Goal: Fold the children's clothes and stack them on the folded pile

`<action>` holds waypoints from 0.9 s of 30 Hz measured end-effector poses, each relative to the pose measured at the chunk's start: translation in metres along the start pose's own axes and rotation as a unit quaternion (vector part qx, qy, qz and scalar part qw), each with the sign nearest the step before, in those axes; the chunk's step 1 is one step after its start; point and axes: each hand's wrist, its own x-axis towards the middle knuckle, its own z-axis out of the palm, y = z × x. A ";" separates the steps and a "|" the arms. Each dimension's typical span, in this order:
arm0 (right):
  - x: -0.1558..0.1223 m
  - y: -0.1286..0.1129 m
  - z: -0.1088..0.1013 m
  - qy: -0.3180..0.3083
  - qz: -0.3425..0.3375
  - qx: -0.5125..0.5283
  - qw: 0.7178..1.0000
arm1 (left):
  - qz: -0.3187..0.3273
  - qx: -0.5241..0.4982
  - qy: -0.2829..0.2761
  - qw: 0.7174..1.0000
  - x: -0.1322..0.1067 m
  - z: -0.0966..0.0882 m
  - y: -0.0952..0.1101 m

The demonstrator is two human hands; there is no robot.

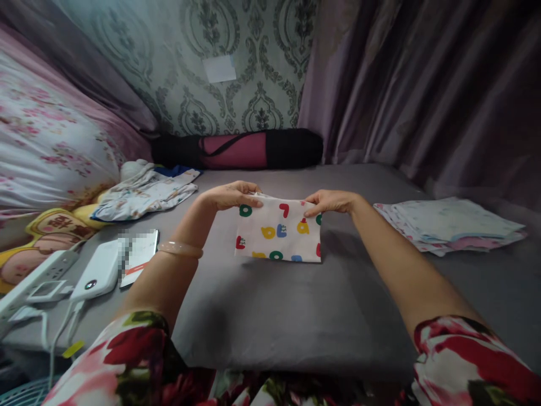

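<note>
A folded white cloth (276,232) printed with colourful letters hangs between my hands over the grey sheet. My left hand (237,195) pinches its upper left corner, thumb in front and fingers behind. At the upper right corner my right hand (332,202) grips it the same way. The cloth's lower edge hangs close to the sheet; whether it touches I cannot tell. To the right lies a stack of folded cloths (452,223). Crumpled patterned clothes (146,192) lie to the left, beyond my left forearm.
A long black and pink bag (236,149) lies along the wall. On the left are a white power bank (96,270), a phone-like flat object (141,256), a power strip (38,282) with cables, and a yellow cushion (51,237). Purple curtains (380,84) hang at the right.
</note>
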 end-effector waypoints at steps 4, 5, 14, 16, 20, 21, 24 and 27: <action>-0.016 -0.025 -0.008 0.077 -0.070 -0.039 0.994 | 0.062 0.036 0.059 0.996 0.000 -0.009 0.008; -0.018 -0.031 -0.009 0.117 -0.099 -0.062 0.986 | 0.090 0.051 0.092 0.990 0.002 -0.011 0.009; -0.007 0.009 0.039 0.370 -0.265 -0.453 0.767 | 0.191 0.333 0.229 0.894 -0.006 0.016 -0.041; -0.005 0.037 0.060 0.327 -0.236 -0.503 0.764 | 0.168 0.378 0.188 0.891 -0.014 0.034 -0.065; -0.009 0.069 0.092 0.257 -0.178 -0.526 0.791 | 0.158 0.418 0.102 0.889 -0.027 0.062 -0.097; -0.012 0.070 0.095 0.247 -0.171 -0.523 0.798 | 0.155 0.419 0.089 0.890 -0.030 0.066 -0.099; -0.022 0.064 0.098 0.219 -0.158 -0.515 0.813 | 0.151 0.424 0.060 0.891 -0.035 0.068 -0.097; -0.028 0.053 0.096 0.202 -0.149 -0.493 0.833 | 0.155 0.431 0.039 0.888 -0.038 0.067 -0.087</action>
